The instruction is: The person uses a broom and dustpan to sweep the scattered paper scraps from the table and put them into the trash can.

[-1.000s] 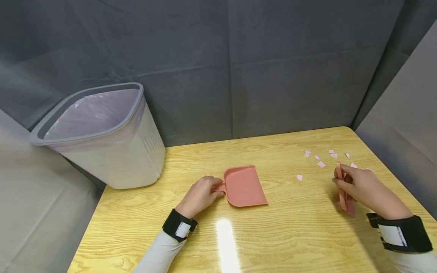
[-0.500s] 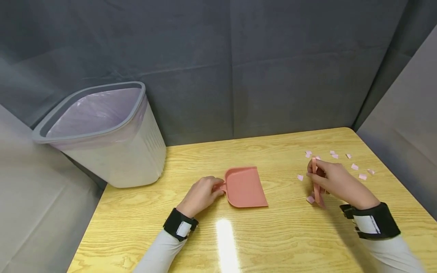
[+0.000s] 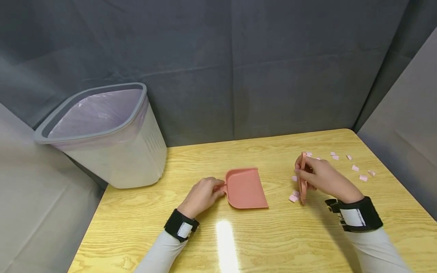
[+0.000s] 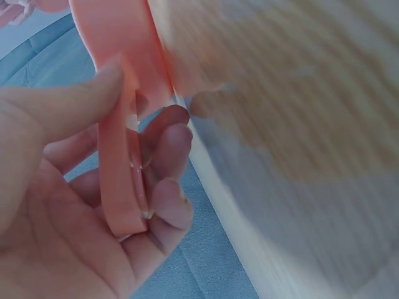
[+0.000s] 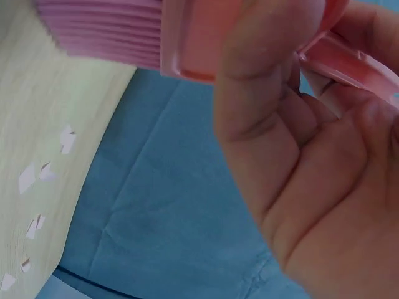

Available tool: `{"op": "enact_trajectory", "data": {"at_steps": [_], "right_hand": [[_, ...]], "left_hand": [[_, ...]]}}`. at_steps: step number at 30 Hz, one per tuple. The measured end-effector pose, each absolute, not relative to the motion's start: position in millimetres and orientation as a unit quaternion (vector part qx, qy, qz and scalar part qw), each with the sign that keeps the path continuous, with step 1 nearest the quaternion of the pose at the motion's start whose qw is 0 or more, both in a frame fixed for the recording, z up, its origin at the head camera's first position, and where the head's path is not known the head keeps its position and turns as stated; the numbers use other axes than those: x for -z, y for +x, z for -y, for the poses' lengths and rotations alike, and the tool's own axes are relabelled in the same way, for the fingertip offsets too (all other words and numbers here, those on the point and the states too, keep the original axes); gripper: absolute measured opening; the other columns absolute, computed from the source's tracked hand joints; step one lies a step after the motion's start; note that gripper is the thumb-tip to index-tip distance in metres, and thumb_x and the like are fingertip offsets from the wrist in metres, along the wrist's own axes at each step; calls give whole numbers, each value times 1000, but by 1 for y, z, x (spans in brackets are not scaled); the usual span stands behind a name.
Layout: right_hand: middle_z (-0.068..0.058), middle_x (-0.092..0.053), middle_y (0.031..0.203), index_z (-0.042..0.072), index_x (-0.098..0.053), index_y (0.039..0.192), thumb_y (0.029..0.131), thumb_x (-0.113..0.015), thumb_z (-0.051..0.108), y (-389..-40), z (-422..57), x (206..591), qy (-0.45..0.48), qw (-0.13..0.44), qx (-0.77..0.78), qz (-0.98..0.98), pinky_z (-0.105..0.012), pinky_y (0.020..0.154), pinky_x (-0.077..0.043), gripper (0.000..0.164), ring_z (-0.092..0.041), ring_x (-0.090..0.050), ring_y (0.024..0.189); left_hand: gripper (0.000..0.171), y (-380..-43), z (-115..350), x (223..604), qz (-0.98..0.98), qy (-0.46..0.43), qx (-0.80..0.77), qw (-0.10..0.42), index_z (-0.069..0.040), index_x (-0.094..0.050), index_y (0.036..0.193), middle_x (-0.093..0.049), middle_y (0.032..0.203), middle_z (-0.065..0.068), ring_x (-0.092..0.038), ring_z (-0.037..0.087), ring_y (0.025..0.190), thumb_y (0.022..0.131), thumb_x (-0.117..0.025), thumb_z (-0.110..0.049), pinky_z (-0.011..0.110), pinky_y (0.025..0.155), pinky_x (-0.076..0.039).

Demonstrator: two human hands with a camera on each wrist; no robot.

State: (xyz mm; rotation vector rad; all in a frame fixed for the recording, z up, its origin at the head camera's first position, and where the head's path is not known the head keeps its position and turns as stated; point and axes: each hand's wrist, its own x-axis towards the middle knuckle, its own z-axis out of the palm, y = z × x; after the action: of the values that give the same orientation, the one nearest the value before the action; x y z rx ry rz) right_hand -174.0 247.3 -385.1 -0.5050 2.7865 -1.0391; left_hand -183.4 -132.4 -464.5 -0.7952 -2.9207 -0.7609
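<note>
My left hand point(image 3: 201, 195) grips the short handle of a pink dustpan point(image 3: 246, 189), whose flat front edge faces right. In the left wrist view, the thumb and fingers wrap the looped handle point(image 4: 118, 180). At the right, my right hand point(image 3: 326, 180) holds a small pink brush point(image 3: 303, 185) on edge, bristles down at the table. The right wrist view shows its ridged pink bristles point(image 5: 106, 31) beyond the curled fingers. A few pale pink paper scraps point(image 3: 293, 198) lie against the brush's left side, between it and the dustpan.
More paper scraps point(image 3: 363, 178) are scattered behind and right of the right hand. A white waste bin point(image 3: 136, 163) with a grey rim and purple liner stands at the back left. Grey cloth point(image 3: 191, 94) hangs behind the wooden table point(image 3: 266, 242).
My right hand has swept the brush leftward towards the dustpan, and some paper scraps have moved left with it. The left hand and dustpan have stayed in place.
</note>
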Motion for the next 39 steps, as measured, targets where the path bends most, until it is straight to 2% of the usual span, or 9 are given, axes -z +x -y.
{"op": "enact_trajectory", "data": {"at_steps": [7,12,16,19,23,25,29,34,39], "right_hand": [[-2,-58,72,-5,-60,120,108,-57,19,-171,-259,370,-163,41,317,-933,-30,54,-45,27,-18,-53,59],[1,-62,74,-2,-61,109,107,-56,16,-169,-271,362,-150,21,271,-951,-33,59,-43,19,-17,-57,67],[3,-62,68,2,-60,100,109,-54,18,-171,-273,363,-139,30,251,-958,-37,65,-42,20,-18,-60,71],[1,-60,68,2,-62,99,108,-55,18,-173,-270,369,-132,50,248,-958,-38,67,-42,20,-20,-58,72],[0,-57,73,3,-63,101,103,-59,11,-175,-261,379,-143,51,246,-957,-37,66,-42,9,-20,-53,70],[2,-58,71,3,-61,101,102,-60,9,-175,-256,383,-152,47,249,-955,-39,68,-44,7,-20,-57,73],[2,-58,68,3,-58,103,105,-58,11,-175,-245,388,-161,44,264,-950,-41,71,-46,8,-22,-62,78],[2,-55,70,6,-57,101,107,-56,16,-176,-230,390,-170,28,283,-943,-35,67,-42,11,-15,-57,71],[2,-56,75,6,-58,104,106,-59,15,-174,-215,397,-172,8,308,-936,-34,70,-45,10,-14,-57,71]], "left_hand": [[27,-184,133,465,936,-260,237,12,-10,-78,117,-70,93,0,-58,10,77,94,-78,-24,26,67,-49],[26,-185,134,463,939,-256,230,13,-11,-78,116,-65,87,-3,-54,10,73,94,-78,-25,26,63,-46],[26,-186,134,463,940,-258,222,16,-12,-78,116,-61,83,-4,-52,11,71,94,-78,-25,26,62,-44],[25,-185,135,464,940,-261,218,19,-12,-78,116,-60,82,-4,-51,10,69,93,-78,-24,26,61,-44],[27,-184,135,466,940,-264,216,20,-12,-78,117,-59,80,-3,-51,10,68,93,-78,-24,26,60,-45],[29,-184,134,467,940,-263,215,20,-12,-78,119,-59,81,-3,-51,10,68,93,-79,-24,26,61,-45],[32,-185,135,469,942,-260,212,21,-11,-77,121,-62,82,-2,-52,9,69,92,-80,-24,25,62,-45],[33,-186,136,468,943,-255,211,25,-11,-78,121,-63,83,-1,-52,9,69,91,-81,-23,25,61,-46],[33,-186,135,469,943,-254,216,20,-11,-78,122,-62,81,-2,-52,8,68,92,-80,-25,24,61,-46]]}}
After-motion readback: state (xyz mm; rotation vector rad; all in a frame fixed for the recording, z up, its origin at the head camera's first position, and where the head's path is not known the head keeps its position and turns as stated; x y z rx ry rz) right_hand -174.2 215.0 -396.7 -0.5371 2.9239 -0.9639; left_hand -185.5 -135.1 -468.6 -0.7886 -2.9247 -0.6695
